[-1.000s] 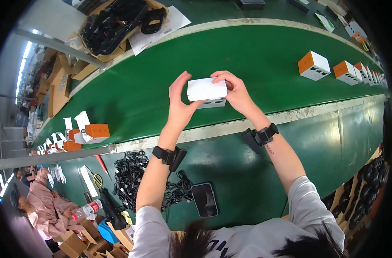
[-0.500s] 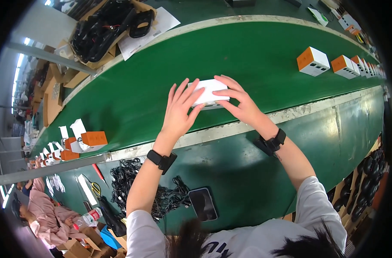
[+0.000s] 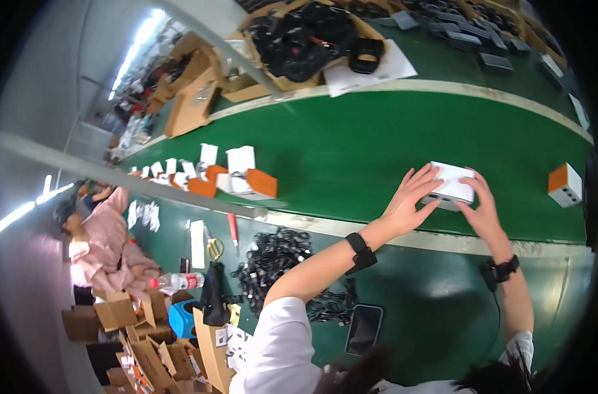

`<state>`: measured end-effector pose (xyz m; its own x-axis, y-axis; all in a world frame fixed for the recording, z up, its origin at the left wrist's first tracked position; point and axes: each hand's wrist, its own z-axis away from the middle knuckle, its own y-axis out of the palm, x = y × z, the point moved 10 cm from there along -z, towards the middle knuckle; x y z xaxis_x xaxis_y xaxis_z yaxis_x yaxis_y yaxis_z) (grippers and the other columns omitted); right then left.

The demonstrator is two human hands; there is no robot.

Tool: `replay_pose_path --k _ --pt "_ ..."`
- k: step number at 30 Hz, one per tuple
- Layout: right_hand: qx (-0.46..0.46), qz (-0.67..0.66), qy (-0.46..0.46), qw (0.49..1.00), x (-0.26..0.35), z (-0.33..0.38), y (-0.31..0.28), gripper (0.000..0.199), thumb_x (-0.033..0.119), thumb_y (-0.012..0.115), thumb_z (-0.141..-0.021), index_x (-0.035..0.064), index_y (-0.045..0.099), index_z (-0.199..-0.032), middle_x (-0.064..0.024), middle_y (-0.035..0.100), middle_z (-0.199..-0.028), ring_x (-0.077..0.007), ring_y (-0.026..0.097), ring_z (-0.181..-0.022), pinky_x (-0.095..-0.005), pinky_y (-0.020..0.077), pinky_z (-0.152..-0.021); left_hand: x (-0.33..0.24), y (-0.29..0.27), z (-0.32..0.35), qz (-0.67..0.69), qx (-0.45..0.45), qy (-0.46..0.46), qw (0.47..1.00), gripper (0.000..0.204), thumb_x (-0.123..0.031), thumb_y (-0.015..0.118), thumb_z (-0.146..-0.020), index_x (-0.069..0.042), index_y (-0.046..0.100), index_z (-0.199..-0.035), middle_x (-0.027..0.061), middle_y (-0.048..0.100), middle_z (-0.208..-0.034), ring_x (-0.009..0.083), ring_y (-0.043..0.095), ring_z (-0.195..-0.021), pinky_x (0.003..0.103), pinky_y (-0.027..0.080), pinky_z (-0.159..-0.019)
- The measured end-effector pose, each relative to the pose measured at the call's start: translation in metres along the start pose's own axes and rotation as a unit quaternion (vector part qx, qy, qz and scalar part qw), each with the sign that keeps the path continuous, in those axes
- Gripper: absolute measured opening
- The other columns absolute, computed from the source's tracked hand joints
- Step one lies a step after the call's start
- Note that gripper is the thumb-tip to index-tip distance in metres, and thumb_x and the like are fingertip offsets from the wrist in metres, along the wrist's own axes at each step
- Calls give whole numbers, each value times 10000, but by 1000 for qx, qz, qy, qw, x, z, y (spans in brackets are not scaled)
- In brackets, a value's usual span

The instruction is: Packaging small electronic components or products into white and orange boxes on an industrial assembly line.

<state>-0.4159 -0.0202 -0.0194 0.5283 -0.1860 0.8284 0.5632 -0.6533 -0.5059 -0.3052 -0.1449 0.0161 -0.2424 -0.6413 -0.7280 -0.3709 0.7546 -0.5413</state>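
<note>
A small white carton (image 3: 458, 178) with its white top up sits on the green belt at the right. My left hand (image 3: 410, 200) holds its left side, the fingers reaching over the top and the thumb low on the front. On the right side, my right hand (image 3: 481, 209) grips it with fingertips on the top edge and the thumb at the front corner. Dark openings show low on the front face. Another orange-and-white carton (image 3: 565, 185) stands further right. To the left, several open cartons (image 3: 256, 180) with raised white flaps stand in a row.
On the near table lie a pile of black cables (image 3: 276, 266), a phone (image 3: 364, 329), scissors (image 3: 213, 247) and a red-handled tool (image 3: 233, 230). A plastic bottle (image 3: 180, 281) lies by the left edge. A co-worker (image 3: 102, 243) sits at left. A metal bar (image 3: 115, 176) crosses the view.
The view has swung left, so the belt and table things appear further right. Both hands stay on the carton, which now appears closer to the carton on its right.
</note>
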Motion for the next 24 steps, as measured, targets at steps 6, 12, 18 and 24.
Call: replay_pose_path --k 6,12,18,24 --pt "-45 -32 25 998 -67 -11 -77 480 -30 646 -716 57 521 -1171 -107 497 -1260 -241 433 -1225 -343 323 -1030 56 -224 65 -455 -231 -169 843 581 -138 713 -691 -28 453 -1199 178 460 -1215 361 398 -1171 463 327 -967" --pt "-153 -3 91 984 -207 1 -221 480 15 604 -819 98 479 -1275 -73 418 -1344 -173 435 -1197 -309 399 -960 120 -341 152 -593 -179 -417 665 546 -369 698 -734 -12 540 -1115 178 510 -1159 359 450 -1120 473 373 -900" --pt "-315 313 -68 893 -71 25 -184 379 74 583 -859 92 512 -1230 -124 373 -1392 -283 363 -1275 -389 315 -1033 121 -318 136 -504 -132 -374 767 346 -304 603 -833 29 628 -741 226 611 -749 407 603 -718 473 490 -629" --pt "-88 -54 -21 994 58 -19 12 311 62 601 -826 54 554 -1133 -88 521 -1257 -223 474 -1181 -338 365 -984 71 -174 43 -241 -109 -215 940 225 -169 682 -788 54 652 -807 181 589 -648 252 547 -531 351 426 -516"
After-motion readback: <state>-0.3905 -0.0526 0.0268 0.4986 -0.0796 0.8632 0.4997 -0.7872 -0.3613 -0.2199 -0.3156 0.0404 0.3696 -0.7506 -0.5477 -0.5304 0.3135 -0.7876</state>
